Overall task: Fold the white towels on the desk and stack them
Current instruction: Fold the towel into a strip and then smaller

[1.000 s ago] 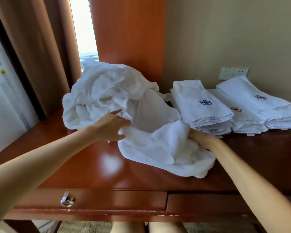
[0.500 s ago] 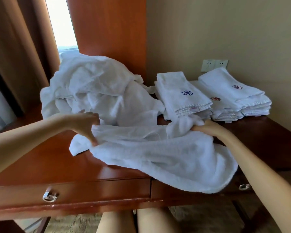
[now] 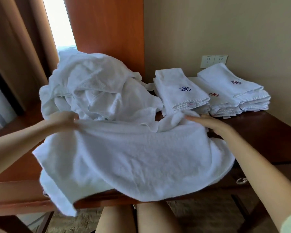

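White towel (image 3: 133, 157), spread open across the front of the tabletop (image 3: 267, 132) w/ its near edge spilling over the front, was stretched btwn a person's two hands, which were held well apart. The left hand (image 3: 62, 121) gripped the towel's far edge, fingers curled round the cloth and lifting it off the wood. The right hand (image 3: 212, 123) lay at the bunched far-right corner, fingers reaching into the folds. Whether it pinched the cloth or only touched it could not be told from where I stood.

Behind the towel, at left-ctr, sat a crumpled heap of unfolded white towels (image 3: 94, 88), touching the spread one. Right of the heap, three stacks of folded towels stood side by side toward the wall. The nearest stack (image 3: 180, 98) was topped w/ a blue emblem and the middle stack (image 3: 222, 105) w/ a red one. The far-right stack (image 3: 238, 88), w/ a dark emblem, overlapped the middle one. A twin wall socket (image 3: 214, 61) showed just above them.

Brown curtains (image 3: 15, 56) hung at left beside a bright strip of window, and a tall wooden panel (image 3: 107, 31) rose behind the heap. A round metal drawer knob (image 3: 241, 180) was visible below the right forearm.
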`<state>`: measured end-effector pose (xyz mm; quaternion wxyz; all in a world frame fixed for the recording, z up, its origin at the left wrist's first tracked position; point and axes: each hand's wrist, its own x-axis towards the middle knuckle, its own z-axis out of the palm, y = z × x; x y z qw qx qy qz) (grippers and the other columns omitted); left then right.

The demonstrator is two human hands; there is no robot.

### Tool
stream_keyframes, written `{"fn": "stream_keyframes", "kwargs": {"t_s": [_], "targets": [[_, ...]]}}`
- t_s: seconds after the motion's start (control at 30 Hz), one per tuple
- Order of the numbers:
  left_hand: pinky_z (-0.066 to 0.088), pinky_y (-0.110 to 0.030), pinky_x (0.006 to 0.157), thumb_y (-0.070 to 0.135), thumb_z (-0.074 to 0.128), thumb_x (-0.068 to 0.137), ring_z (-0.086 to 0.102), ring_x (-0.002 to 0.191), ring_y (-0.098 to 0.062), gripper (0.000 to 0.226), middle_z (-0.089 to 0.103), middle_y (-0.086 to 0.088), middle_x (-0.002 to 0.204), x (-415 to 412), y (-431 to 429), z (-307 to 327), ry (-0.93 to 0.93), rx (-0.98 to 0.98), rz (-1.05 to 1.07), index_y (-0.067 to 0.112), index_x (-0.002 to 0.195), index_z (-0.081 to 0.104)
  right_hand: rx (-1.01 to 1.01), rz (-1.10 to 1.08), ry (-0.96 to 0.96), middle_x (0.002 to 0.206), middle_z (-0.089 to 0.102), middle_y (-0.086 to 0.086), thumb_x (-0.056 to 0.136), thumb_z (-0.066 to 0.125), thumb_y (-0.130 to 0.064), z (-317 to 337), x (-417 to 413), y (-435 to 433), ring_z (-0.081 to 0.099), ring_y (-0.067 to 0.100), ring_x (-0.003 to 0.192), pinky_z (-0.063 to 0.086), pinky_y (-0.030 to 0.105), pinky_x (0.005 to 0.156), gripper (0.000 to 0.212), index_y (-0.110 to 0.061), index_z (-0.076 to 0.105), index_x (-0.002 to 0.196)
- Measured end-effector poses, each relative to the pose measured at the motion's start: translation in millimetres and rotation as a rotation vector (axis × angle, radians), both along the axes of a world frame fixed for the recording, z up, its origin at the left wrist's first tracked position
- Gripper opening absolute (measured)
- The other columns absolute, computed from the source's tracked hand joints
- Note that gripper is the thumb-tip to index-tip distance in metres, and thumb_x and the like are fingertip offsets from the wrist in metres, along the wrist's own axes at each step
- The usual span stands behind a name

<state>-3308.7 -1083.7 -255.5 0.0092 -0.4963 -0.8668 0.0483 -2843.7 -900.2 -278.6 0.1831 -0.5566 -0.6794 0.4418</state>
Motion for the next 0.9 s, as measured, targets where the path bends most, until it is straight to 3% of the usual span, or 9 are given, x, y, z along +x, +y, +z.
{"fn": "stream_keyframes", "kwargs": {"t_s": [0.1,0.17,0.23,0.3,0.4,0.5,0.63,0.77,0.9], "targets": [[0.048,-0.041,0.076,0.003,0.061,0.078,0.054,0.104,-0.035,0.04,0.054,-0.015,0.112,14.0,6.3,-12.7,0.268,0.229,-0.055,0.014,0.115,0.063,-0.184,0.036,0.325,0.103,0.073,-0.004,0.07,0.066,-0.067,-2.2,11.3,6.2,0.066,0.017,0.101,0.049,0.03,0.081,0.054,-0.026,0.068,0.105],[0.047,-0.048,0.074,-0.01,0.061,0.069,0.054,0.1,-0.042,0.044,0.053,-0.023,0.107,32.3,12.0,-23.5,0.246,0.41,-0.193,0.004,0.111,0.064,-0.129,0.004,0.344,0.103,0.073,0.005,0.088,0.063,-0.046,-7.6,19.0,11.2,0.069,0.017,0.092,0.052,0.028,0.076,0.032,-0.018,0.068,0.101],[0.05,-0.047,0.065,-0.01,0.06,0.069,0.059,0.092,-0.042,0.041,0.057,-0.022,0.101,61.5,13.9,-31.4,0.138,0.577,-0.41,0.0,0.109,0.062,0.168,-0.075,0.115,0.086,0.067,0.007,0.087,0.068,-0.038,-14.6,27.9,17.8,0.062,0.02,0.079,0.045,0.031,0.067,0.022,-0.016,0.064,0.085],[0.049,-0.034,0.06,0.015,0.055,0.082,0.064,0.087,-0.033,0.031,0.06,-0.012,0.102,96.1,13.7,-39.9,0.013,0.585,-0.636,0.007,0.112,0.059,0.39,-0.178,-0.167,0.075,0.054,0.004,0.082,0.072,-0.043,-18.9,35.4,18.7,0.053,0.021,0.075,0.03,0.032,0.06,0.03,-0.019,0.055,0.08],[0.047,-0.032,0.084,0.051,0.034,0.087,0.061,0.106,-0.021,0.054,0.057,0.001,0.125,123.4,15.3,-61.0,-0.131,0.334,-0.788,0.019,0.125,0.056,0.7,-0.23,-0.555,0.106,0.058,0.008,0.085,0.07,-0.034,-21.1,26.4,1.5,0.055,0.03,0.104,0.04,0.036,0.076,0.032,-0.016,0.057,0.108],[0.026,-0.031,0.112,0.062,0.024,0.085,0.036,0.137,-0.014,0.072,0.034,0.005,0.152,113.1,13.5,-75.9,-0.246,0.29,-0.723,0.026,0.145,0.04,0.937,-0.045,-0.45,0.118,0.056,0.01,0.087,0.065,-0.02,-24.6,-7.1,-31.9,0.052,0.032,0.11,0.041,0.04,0.086,0.031,-0.012,0.059,0.117],[-0.006,-0.026,0.117,0.077,0.014,0.081,-0.007,0.145,0.0,0.076,-0.002,0.016,0.157,96.0,-3.2,-83.5,-0.235,0.222,-0.701,0.041,0.148,0.006,0.865,0.409,-0.158,0.118,0.059,0.0,0.091,0.064,-0.026,-38.6,-78.3,-81.0,0.056,0.02,0.107,0.038,0.029,0.087,0.025,-0.014,0.066,0.113],[-0.013,-0.041,0.116,0.088,0.007,0.07,-0.016,0.144,-0.001,0.087,-0.011,0.022,0.156,51.4,-40.9,-83.3,-0.222,0.141,-0.447,0.047,0.145,-0.011,0.807,0.587,-0.166,0.14,0.047,-0.002,0.095,0.058,-0.038,-51.2,-152.1,-96.7,0.044,0.015,0.128,0.025,0.025,0.105,0.036,-0.021,0.062,0.126],[-0.014,-0.054,0.113,0.086,0.006,0.068,-0.015,0.145,-0.006,0.084,-0.017,0.024,0.153,4.9,-69.8,-81.6,-0.19,0.066,-0.261,0.051,0.139,-0.02,0.813,0.686,-0.139,0.139,0.048,-0.002,0.096,0.056,-0.035,-54.0,-207.2,-102.4,0.044,0.014,0.129,0.026,0.027,0.105,0.033,-0.022,0.062,0.126]]}}
